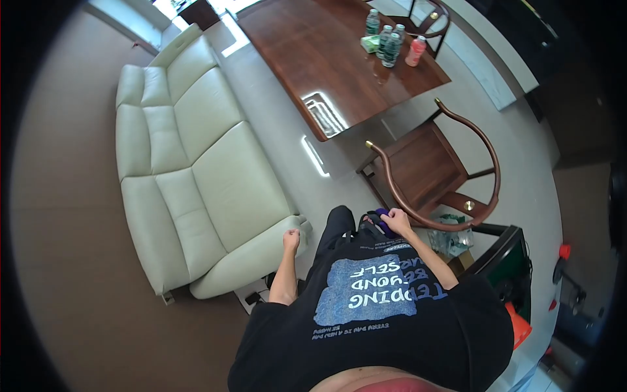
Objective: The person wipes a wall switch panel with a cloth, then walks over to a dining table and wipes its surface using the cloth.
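My left hand (291,240) hangs beside the rounded front end of the cream leather sofa (222,153). Its fingers are curled into a fist, with nothing seen in them. In front of my waist, my right hand (396,222) is closed around a small purple object (385,224). Black, strap-like parts lie against that object, and its kind is too small to make out. Just beyond the right hand stands a dark wooden armchair (428,166) with a curved back rail.
A glossy wooden table (313,59) stands ahead, bearing several water bottles (390,51), a pink bottle (415,51) and a green packet (370,44). Clear plastic-wrapped bottles (449,238) sit near a black-framed panel (503,261) at right. An orange object (518,325) is below it.
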### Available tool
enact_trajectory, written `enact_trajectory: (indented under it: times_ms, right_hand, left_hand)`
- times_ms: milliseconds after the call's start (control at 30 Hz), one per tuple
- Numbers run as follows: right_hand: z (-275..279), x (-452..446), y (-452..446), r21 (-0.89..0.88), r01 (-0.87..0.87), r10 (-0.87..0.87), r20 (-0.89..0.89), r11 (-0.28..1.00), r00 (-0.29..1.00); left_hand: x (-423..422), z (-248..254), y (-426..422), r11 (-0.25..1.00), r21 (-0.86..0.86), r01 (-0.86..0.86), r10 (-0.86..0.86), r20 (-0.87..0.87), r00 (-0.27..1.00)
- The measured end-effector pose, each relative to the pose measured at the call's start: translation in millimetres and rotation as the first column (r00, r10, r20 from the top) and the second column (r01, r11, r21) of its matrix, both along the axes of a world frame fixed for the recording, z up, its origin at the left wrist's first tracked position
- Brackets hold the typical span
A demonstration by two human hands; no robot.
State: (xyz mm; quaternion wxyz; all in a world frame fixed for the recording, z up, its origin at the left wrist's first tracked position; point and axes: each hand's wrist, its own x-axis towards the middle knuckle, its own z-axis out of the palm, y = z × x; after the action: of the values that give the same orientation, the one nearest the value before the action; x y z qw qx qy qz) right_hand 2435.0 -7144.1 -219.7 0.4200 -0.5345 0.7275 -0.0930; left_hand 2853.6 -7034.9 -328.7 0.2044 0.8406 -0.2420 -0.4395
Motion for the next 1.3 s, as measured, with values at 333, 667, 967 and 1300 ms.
enact_trajectory:
  times_ms: [333, 667, 967, 1300]
  right_hand:
    - [32, 149, -234, -0.57, -0.121, 0.214, 0.099, 0.812, 0.972]
    - [-53, 284, -359, -0.186, -0.396, 0.348, -0.243, 0.899, 0.905]
    - [-92, 361, -435, 0.111, -0.385, 0.399, -0.344, 0.916, 0.85]
    - [-111, 488, -574, 0.112, -0.371, 0.384, -0.384, 0.922, 0.839]
  left_hand:
    - [-8, 18, 83, 0.932, 0.27, -0.242, 0.301, -0.202, 0.932]
    - [139, 10, -51, 0.935, 0.102, -0.339, 0.353, -0.182, 0.918]
    - [369, -6, -248, 0.936, 0.006, -0.351, 0.35, 0.06, 0.935]
    - [390, -47, -394, 0.909, 0.061, -0.412, 0.401, -0.391, 0.828]
